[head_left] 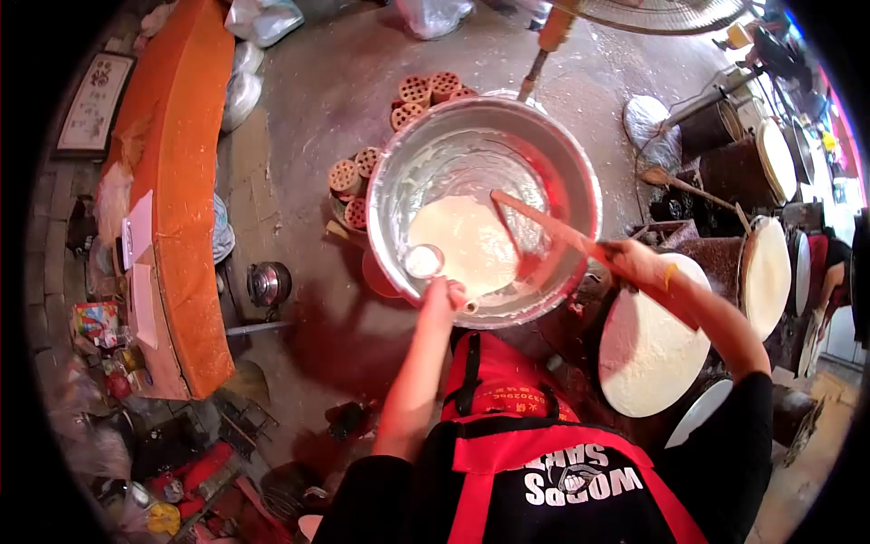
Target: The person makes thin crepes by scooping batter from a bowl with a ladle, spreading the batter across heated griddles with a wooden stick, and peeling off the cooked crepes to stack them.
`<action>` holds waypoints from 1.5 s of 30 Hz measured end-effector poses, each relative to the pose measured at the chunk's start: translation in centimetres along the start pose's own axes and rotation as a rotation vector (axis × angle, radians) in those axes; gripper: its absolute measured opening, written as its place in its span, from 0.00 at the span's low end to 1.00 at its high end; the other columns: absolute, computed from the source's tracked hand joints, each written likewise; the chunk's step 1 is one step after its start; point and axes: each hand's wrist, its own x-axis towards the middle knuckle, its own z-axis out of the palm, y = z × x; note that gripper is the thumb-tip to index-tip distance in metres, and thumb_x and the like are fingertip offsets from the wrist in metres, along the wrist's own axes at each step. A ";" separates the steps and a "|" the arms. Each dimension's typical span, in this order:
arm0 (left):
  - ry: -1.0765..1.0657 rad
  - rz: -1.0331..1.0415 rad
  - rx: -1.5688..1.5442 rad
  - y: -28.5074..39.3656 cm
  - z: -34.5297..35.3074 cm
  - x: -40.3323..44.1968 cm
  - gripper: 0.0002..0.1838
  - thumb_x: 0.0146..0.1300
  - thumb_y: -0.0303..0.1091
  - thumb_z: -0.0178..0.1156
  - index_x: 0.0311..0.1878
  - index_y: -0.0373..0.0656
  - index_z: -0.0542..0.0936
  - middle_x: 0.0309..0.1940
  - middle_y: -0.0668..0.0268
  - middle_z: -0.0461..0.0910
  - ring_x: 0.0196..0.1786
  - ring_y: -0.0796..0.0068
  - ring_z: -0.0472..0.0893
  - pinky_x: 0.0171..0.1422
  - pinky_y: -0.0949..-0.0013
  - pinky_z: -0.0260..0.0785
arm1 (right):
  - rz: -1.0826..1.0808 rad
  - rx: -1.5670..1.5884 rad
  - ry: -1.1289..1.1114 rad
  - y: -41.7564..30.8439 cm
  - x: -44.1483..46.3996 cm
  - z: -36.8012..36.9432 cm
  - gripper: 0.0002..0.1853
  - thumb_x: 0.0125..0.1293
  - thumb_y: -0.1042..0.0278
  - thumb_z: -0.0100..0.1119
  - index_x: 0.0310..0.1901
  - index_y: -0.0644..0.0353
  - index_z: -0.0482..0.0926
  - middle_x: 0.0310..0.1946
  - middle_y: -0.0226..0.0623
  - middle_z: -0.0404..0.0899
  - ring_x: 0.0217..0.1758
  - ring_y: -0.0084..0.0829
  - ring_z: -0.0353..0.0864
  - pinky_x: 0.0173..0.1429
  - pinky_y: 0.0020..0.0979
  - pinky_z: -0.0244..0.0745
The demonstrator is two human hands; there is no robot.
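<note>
A large round metal pot (pixel 390 181) holds a pale, thick batter (pixel 467 240). My left hand (pixel 444 295) is closed round the handle of a small ladle (pixel 423 261), whose round bowl is over the batter near the pot's lower left side. On the pot's right, my right hand (pixel 634 263) grips a long wooden paddle (pixel 553 225). The paddle slants across the rim, its tip inside the pot beside the batter. A yellow band is round my right wrist.
Perforated round briquettes (pixel 415 91) lie by the pot's upper left. Pale round discs (pixel 652 340) stand at the right, with drums behind. An orange counter (pixel 186 181) runs down the left. A fan (pixel 666 11) is overhead. Another person's arm (pixel 829 286) shows far right.
</note>
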 end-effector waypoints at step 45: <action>-0.386 0.691 2.153 -0.4 8.1 6.5 0.29 0.59 0.24 0.43 0.63 0.20 0.54 0.32 0.37 0.78 0.36 0.46 0.80 0.44 0.51 0.72 | 0.267 0.555 0.378 2.3 -11.6 21.5 0.20 0.71 0.67 0.43 0.61 0.63 0.68 0.37 0.42 0.79 0.35 0.25 0.77 0.40 0.25 0.73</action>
